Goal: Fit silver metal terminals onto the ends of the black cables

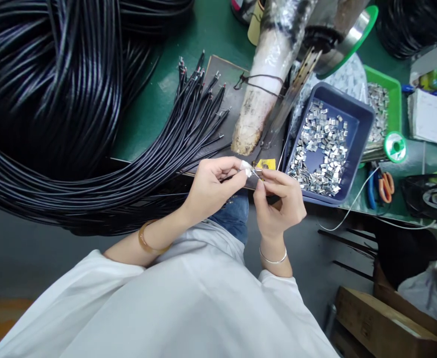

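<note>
Brings the left hand [214,184] and the right hand [279,201] close together at the near edge of the green table [140,117], above the lap. Pinches in both grips, thumb pressed toward forefinger, the thin wire ends [256,172] between the two hands, mostly covered by the fingers and too small to describe more exactly. Wears white tape [246,167] on the fingertips of the left hand. Has just behind the fingers a yellow label [266,164], and near it the soiled tip of a white tapered tube [266,69], wrapped in clear plastic, tied with black cord [265,76] and hiding a part of the dark board [220,64]. Has on the left a thick bundle of black cables [136,176], with the ends fanned toward the board, and farther left a large coil of black cable [65,89]. Finds beside the right hand a blue bin [358,112] with many small metal clips [332,161], and behind it, partly hidden, a green tray [394,92]. Shows farther right a green-and-white spool [395,147] and orange-handled scissors [385,187].
</note>
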### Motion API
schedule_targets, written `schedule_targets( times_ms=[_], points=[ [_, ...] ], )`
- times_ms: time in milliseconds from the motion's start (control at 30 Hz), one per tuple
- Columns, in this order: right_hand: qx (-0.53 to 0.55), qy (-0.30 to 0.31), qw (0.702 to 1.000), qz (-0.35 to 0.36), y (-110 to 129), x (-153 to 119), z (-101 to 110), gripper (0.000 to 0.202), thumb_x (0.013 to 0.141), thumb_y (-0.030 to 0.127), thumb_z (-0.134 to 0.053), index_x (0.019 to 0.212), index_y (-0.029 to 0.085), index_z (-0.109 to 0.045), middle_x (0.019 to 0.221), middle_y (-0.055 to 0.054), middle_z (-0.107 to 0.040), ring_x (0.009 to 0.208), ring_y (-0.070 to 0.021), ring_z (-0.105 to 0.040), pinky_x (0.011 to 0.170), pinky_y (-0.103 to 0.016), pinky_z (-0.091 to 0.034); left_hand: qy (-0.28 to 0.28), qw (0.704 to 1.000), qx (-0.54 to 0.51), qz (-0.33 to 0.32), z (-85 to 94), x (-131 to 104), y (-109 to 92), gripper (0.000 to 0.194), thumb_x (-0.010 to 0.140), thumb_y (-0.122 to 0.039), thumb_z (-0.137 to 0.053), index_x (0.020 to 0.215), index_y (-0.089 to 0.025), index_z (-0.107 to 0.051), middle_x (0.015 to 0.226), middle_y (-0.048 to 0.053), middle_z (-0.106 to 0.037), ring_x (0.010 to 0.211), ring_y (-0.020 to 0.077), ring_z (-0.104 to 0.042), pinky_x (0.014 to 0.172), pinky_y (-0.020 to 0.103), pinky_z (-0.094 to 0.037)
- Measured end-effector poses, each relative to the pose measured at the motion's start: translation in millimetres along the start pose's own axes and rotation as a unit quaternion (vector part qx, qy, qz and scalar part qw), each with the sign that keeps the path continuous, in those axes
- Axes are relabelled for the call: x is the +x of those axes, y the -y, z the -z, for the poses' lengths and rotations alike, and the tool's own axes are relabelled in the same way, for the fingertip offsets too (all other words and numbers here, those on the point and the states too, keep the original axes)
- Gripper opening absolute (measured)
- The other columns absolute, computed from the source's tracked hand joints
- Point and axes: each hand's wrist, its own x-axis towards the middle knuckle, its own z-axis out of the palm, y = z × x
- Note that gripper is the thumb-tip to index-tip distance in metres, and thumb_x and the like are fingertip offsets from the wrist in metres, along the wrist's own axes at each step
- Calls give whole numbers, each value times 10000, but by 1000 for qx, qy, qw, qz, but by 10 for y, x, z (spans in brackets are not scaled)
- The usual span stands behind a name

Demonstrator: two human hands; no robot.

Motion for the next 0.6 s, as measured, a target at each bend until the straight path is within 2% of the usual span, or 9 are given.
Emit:
schedule_targets(
  times_ms=[267, 467, 600],
  points=[
    [14, -3, 1000, -21, 4, 63, -45, 151, 828, 114, -691, 891, 233, -624, 991, -21, -760, 867, -167, -741, 692, -316, -623, -28, 999, 17, 0, -13, 43, -46, 88, 757, -177, -678, 698, -128, -722, 547, -36, -522, 512, 47, -430, 494, 163, -378],
    [38, -12, 999, -17, 24, 27, -41, 168, 799, 103, -705, 854, 228, -606, 1000, -22, -760, 861, -155, -743, 725, -297, -649, -7, 1000, -9, 17, 21, 30, -31, 87, 748, -195, -702, 701, -130, -736, 581, -20, -585, 528, 52, -471, 516, 165, -406],
    [58, -3, 998, -34, 23, 17, -65, 161, 817, 110, -685, 876, 235, -604, 993, -15, -758, 846, -152, -747, 719, -301, -652, 3, 999, 5, 38, 26, 16, -23, 103, 767, -215, -688, 718, -131, -720, 566, -24, -540, 531, 60, -438, 516, 180, -377]
  ],
)
